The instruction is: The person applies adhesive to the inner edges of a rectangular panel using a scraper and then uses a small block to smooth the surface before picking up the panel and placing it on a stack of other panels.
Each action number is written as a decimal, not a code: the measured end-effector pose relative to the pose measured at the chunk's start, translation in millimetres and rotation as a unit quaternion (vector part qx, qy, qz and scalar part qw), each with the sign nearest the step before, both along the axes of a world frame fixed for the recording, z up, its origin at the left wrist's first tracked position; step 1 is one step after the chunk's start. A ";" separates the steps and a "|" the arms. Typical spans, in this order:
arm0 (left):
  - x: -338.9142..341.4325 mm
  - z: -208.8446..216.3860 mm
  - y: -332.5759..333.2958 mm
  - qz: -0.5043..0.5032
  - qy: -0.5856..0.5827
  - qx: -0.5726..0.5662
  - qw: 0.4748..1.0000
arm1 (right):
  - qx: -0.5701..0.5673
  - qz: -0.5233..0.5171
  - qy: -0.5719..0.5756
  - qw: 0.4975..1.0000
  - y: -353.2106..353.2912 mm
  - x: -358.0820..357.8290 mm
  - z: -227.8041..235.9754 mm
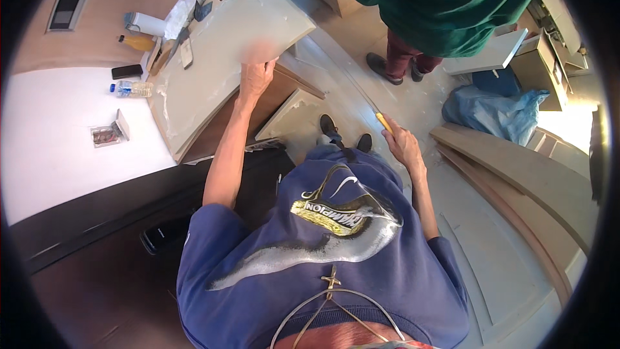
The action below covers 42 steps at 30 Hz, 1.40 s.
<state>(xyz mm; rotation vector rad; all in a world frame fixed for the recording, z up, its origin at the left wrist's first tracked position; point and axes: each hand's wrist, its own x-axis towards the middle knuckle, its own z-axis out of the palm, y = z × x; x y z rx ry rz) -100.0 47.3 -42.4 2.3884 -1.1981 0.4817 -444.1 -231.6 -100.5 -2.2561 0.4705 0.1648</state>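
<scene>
My left hand [257,79] is at the near edge of a pale, dust-streaked board [219,45]. Its fingers are curled, and a blurred patch over the fingertips hides what they hold, if anything. My right hand [405,147] is out to the right, above the floor, closed around the yellow handle of a thin-shafted tool [382,120]. The tool's shaft points away and to the left; its far end is hard to make out against the floor. The board lies raised, over a brown wooden panel [223,119].
Along the board's left side are a water bottle [132,90], a black phone [127,72] and a yellow bottle [137,42]. Another person in a green top [445,6] stands ahead. Long boards [510,161] and a blue plastic bag [494,113] lie on the right.
</scene>
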 end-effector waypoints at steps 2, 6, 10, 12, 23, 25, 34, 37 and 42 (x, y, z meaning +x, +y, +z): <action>-2.5 -0.4 -4.3 0.009 0.018 -0.013 1.000 | 0.001 -0.018 -0.005 1.000 -6.1 -12.1 -10.8; -1.3 2.2 -5.8 0.001 0.082 -0.102 0.991 | 0.007 -0.030 0.003 1.000 -12.8 -23.8 -20.0; -5.4 2.3 -0.3 -0.002 0.052 -0.066 0.996 | 0.011 -0.036 0.015 0.999 -16.0 -34.6 -30.0; -5.8 1.1 3.4 -0.004 0.028 -0.033 0.999 | 0.011 -0.032 0.019 0.999 -15.7 -39.9 -35.7; -8.0 5.8 -3.0 0.010 0.058 -0.056 0.997 | 0.009 0.000 0.019 1.000 -8.5 -36.3 -43.4; -9.7 2.8 -3.2 0.029 0.093 -0.090 0.991 | 0.007 -0.006 0.015 1.000 -9.0 -36.2 -39.9; 9.7 5.9 11.4 0.032 0.076 -0.076 0.994 | 0.000 -0.023 0.005 1.000 0.7 -61.4 -60.7; 22.5 13.6 25.3 0.043 0.067 -0.091 0.993 | 0.001 -0.020 0.022 1.000 6.8 -67.2 -63.5; 47.6 21.0 87.2 0.096 0.036 -0.124 0.987 | -0.003 -0.011 0.041 0.999 17.8 -54.9 -58.8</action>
